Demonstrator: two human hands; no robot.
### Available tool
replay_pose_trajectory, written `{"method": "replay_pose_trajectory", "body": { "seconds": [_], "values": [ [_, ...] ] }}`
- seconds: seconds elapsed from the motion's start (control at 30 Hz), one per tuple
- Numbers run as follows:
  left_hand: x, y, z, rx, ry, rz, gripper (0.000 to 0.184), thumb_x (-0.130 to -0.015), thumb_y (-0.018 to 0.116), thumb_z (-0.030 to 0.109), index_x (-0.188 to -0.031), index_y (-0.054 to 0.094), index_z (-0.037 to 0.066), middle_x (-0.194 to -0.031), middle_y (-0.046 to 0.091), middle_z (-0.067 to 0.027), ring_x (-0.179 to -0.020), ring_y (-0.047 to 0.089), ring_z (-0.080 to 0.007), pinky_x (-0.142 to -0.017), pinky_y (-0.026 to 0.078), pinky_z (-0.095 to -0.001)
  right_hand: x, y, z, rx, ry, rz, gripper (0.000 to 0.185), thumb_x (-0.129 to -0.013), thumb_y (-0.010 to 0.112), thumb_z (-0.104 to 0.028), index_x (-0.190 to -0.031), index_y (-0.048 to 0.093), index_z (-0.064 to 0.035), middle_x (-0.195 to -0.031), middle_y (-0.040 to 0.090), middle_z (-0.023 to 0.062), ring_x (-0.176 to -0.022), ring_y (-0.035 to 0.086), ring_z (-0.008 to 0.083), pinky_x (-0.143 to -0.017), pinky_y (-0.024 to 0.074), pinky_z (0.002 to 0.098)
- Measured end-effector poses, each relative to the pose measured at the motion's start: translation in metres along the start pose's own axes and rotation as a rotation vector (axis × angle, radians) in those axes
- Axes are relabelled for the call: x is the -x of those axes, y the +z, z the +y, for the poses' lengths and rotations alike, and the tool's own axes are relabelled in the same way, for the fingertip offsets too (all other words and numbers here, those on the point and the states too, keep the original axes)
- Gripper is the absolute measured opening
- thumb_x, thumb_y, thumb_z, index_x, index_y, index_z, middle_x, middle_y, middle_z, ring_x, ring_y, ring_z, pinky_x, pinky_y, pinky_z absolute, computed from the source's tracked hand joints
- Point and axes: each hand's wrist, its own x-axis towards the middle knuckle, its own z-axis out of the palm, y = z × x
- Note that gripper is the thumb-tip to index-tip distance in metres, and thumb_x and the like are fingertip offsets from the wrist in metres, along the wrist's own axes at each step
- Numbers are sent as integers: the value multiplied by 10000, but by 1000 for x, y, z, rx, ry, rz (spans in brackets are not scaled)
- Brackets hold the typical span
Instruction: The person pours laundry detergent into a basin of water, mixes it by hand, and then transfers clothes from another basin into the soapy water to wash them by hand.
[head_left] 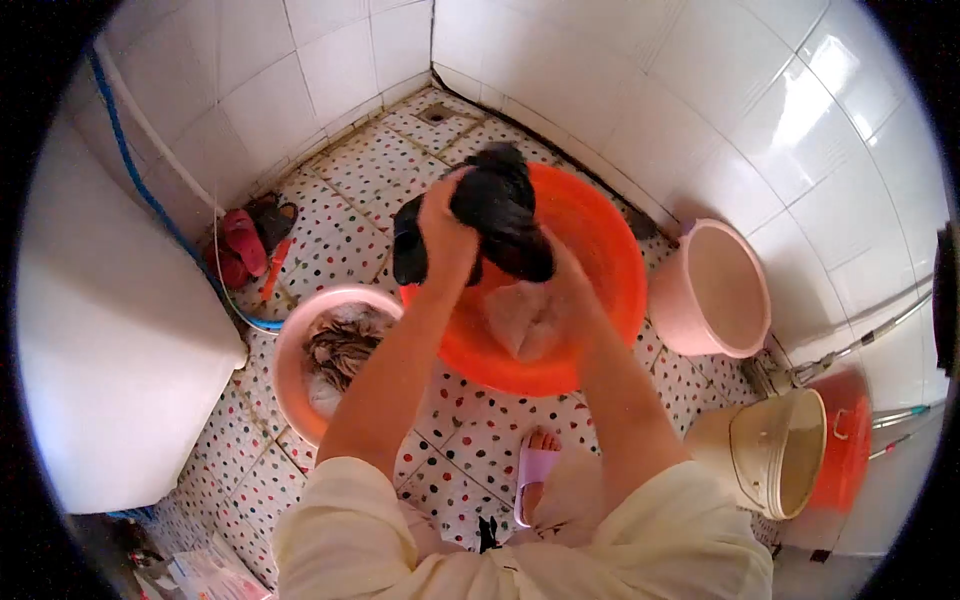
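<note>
Bunched dark wet cloth (500, 205), perhaps a garment, is gripped between my two hands above a large orange basin (625, 250). My left hand (450, 232) wraps around its left side, and a dark flap hangs past the wrist. My right hand (565, 265) closes on the lower right end, its fingers partly hidden by the cloth. Inside the basin, a pale piece of cloth (525, 318) lies in water below my hands. To the left of my forearm, a pink basin (290, 365) holds brown striped cloth (345, 345) with suds.
A pink bucket (695, 300) stands right of the orange basin, with a beige bucket (770, 450) and red bucket (845, 440) nearer. A white appliance (120, 330) fills the left. Slippers (245, 240) and a blue hose (140, 180) lie by it. A floor drain (435, 114) is in the corner.
</note>
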Motion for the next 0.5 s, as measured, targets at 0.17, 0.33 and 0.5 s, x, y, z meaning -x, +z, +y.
{"method": "replay_pose_trajectory", "body": {
  "seconds": [0.17, 0.33, 0.5],
  "values": [
    [12, 27, 41, -65, 167, -131, 453, -603, 638, -95, -1031, 626, 53, -851, 519, -114, -830, 529, -286, -767, 437, -315, 12, -20, 67, -213, 146, 56, 342, -859, 590, -357, -1078, 596, -94, -987, 614, 49, -874, 581, 209, -768, 468, 353],
    [24, 42, 44, 16, 73, -194, 465, -598, 658, -83, -1040, 633, 58, -869, 516, -96, -833, 528, -269, -764, 440, -301, 15, -7, 91, -412, 107, 84, 362, -854, 598, -359, -1095, 585, -89, -1004, 606, 53, -895, 574, 208, -782, 462, 352],
    [22, 34, 42, 152, 32, -135, 525, -589, 696, -46, -1093, 615, 78, -911, 530, -81, -871, 524, -259, -802, 435, -293, 3, 18, 93, -516, 55, 54, 383, -848, 605, -361, -1111, 574, -83, -1020, 598, 57, -916, 567, 208, -797, 457, 350]
  ]
}}
